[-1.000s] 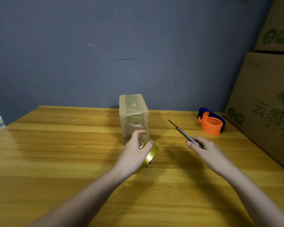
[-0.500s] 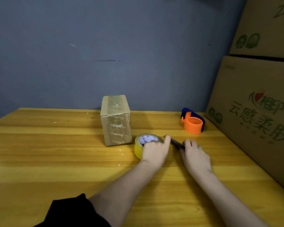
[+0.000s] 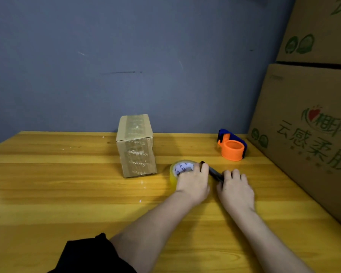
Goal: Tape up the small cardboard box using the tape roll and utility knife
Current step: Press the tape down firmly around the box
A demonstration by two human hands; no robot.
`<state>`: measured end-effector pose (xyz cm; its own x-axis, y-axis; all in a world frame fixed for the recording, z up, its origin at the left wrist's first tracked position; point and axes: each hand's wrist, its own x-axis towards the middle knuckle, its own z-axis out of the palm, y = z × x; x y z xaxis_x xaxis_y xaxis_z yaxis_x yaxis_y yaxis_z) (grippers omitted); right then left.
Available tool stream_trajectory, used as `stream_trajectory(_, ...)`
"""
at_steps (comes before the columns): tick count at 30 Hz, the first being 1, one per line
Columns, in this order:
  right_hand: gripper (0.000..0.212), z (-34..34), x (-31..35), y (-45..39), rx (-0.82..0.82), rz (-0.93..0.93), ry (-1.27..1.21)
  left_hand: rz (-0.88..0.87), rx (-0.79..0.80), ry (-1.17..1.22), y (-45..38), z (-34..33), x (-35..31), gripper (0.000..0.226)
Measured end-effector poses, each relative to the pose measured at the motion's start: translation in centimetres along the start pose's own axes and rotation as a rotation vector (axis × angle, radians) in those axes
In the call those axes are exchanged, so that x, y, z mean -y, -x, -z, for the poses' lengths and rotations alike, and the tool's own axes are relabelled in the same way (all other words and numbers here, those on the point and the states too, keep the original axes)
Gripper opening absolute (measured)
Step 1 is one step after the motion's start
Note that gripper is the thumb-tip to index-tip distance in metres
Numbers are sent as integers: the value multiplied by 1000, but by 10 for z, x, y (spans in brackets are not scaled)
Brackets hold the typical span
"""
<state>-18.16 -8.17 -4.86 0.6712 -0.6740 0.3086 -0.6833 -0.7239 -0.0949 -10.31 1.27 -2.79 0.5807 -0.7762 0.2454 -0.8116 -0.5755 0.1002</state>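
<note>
The small cardboard box (image 3: 136, 146) stands upright on the wooden table (image 3: 67, 184), with clear tape over its top and front. To its right the yellowish tape roll (image 3: 182, 167) lies flat on the table, and my left hand (image 3: 192, 184) grips its near side. The dark utility knife (image 3: 214, 172) lies on the table between my hands, its tip by my left thumb. My right hand (image 3: 235, 189) holds its handle end, fingers curled over it.
An orange and blue tape dispenser (image 3: 232, 146) sits at the back right. Large printed cardboard cartons (image 3: 307, 134) are stacked along the table's right edge. A blue-grey wall runs behind the table. A black sleeve (image 3: 91, 255) shows at the bottom.
A second ago my left hand held the roll in front of the box and my right held the knife raised. Both have come down onto the table to the box's right.
</note>
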Motion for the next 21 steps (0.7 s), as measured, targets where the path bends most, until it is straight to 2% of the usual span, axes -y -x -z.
stream_trajectory(7, 33, 5, 1, 0, -7, 0, 23, -52, 16, 9, -3, 2, 4, 51)
stream_trajectory(10, 31, 10, -2, -4, -18, -60, -93, -47, 14, 2, -2, 2, 4, 52)
stream_trajectory(14, 30, 14, -7, -9, 88, -174, -247, -36, 20, 11, -4, 0, 3, 53)
stream_trajectory(21, 31, 11, -1, -1, 14, -84, -101, -84, -15, -54, -4, 0, 4, 48)
